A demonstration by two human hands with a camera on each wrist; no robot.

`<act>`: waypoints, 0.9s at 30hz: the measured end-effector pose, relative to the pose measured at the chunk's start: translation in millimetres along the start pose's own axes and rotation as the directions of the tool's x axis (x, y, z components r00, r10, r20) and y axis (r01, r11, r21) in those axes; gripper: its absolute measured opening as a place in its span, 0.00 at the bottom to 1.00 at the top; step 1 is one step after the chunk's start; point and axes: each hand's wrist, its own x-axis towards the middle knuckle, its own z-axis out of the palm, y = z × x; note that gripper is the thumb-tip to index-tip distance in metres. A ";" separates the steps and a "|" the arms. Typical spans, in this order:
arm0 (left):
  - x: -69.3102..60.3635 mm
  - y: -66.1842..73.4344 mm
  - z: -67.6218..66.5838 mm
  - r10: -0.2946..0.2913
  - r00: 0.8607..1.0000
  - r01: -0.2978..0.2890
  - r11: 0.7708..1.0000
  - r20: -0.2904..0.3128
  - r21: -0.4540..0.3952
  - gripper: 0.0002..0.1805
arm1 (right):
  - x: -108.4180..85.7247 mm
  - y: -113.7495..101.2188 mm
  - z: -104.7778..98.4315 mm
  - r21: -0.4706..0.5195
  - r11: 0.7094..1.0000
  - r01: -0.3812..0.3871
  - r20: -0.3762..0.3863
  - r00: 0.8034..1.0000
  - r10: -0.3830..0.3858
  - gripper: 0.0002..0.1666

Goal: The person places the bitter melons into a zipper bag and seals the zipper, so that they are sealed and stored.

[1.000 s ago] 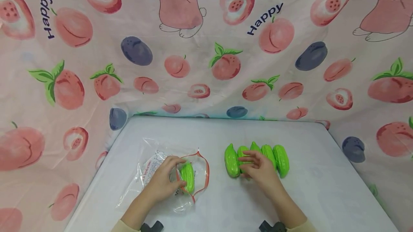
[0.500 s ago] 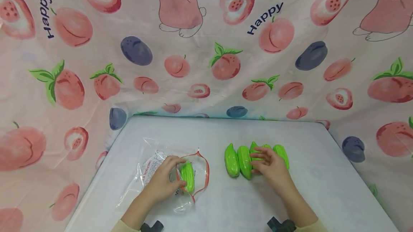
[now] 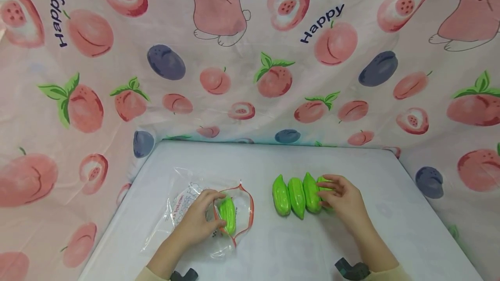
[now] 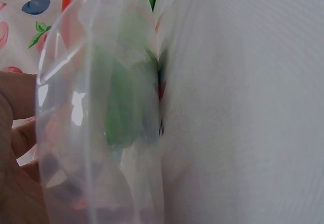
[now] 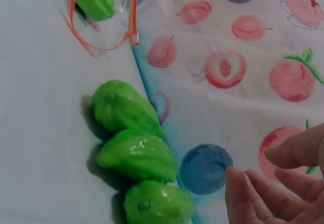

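Note:
At the left of the head view lies a clear plastic zip bag [image 3: 175, 194], its orange-rimmed mouth [image 3: 251, 209] spread wide. My left hand [image 3: 199, 218] grips the bag at that mouth, thumb and fingers apart along the rim. Inside the bag sits one glossy green ribbed fruit-shaped piece [image 3: 228, 216]. Several like it stand side by side in a row; the leftmost green piece [image 3: 281, 196] shows fully. Over the row's right end is my right hand [image 3: 343, 196], its fingers bent loosely with nothing between them. It covers part of the row. In the right wrist view, green pieces [image 5: 136, 155] lie beyond the fingertips [image 5: 238, 178].
White cloth covers the table [image 3: 250, 159]. Behind it hangs a pink curtain [image 3: 234, 64] printed with fruit and rabbits. A black wrist mount [image 3: 351, 269] sits on each forearm.
My right hand has slid to the right along the row of green pieces, uncovering those in the middle and covering the right end. My left hand and the bag stay put.

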 end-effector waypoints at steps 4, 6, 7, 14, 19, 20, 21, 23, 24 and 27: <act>-0.1 0.7 0.2 -0.003 1.000 0.003 1.000 -0.003 0.001 0.40 | 2.6 2.7 -7.1 -0.027 1.000 -0.009 -0.012 1.000 0.009 0.33; -0.1 0.3 0.5 -0.003 1.000 0.003 1.000 -0.003 0.001 0.40 | 4.1 5.0 -10.5 -0.035 0.999 -0.015 -0.016 1.000 0.015 0.34; 0.0 -0.1 0.7 -0.002 1.000 0.002 1.000 -0.004 0.002 0.40 | 5.1 6.3 -12.3 -0.038 0.999 -0.019 -0.018 1.000 0.018 0.34; 0.2 -2.8 1.6 -0.003 1.000 0.003 1.000 -0.003 0.011 0.40 | 11.1 14.0 -23.0 -0.060 0.998 -0.027 -0.043 0.999 0.025 0.35; 0.7 -2.7 1.1 0.001 1.000 -0.001 1.000 -0.003 0.013 0.40 | 13.0 17.1 -30.9 -0.098 0.995 -0.018 -0.063 0.998 0.012 0.35; 0.8 -2.6 1.1 0.002 1.000 -0.002 1.000 -0.002 0.013 0.40 | 13.2 17.5 -32.2 -0.105 0.994 -0.020 -0.065 0.998 0.013 0.35; 1.0 -2.8 1.1 0.003 1.000 -0.003 1.000 -0.002 0.014 0.40 | 13.5 18.1 -33.4 -0.115 0.993 -0.023 -0.066 0.998 0.015 0.35; 1.3 -3.3 1.4 0.005 1.000 -0.005 1.000 -0.002 0.017 0.40 | 14.4 19.2 -35.7 -0.131 0.991 -0.031 -0.070 0.997 0.022 0.36; 1.5 -3.6 1.6 0.006 1.000 -0.006 1.000 -0.002 0.017 0.40 | 15.0 20.0 -36.8 -0.138 0.990 -0.035 -0.072 0.997 0.025 0.36; 1.8 -4.5 1.9 0.011 1.000 -0.011 1.000 -0.003 0.017 0.40 | 16.9 22.9 -40.3 -0.156 0.987 -0.041 -0.077 0.997 0.029 0.36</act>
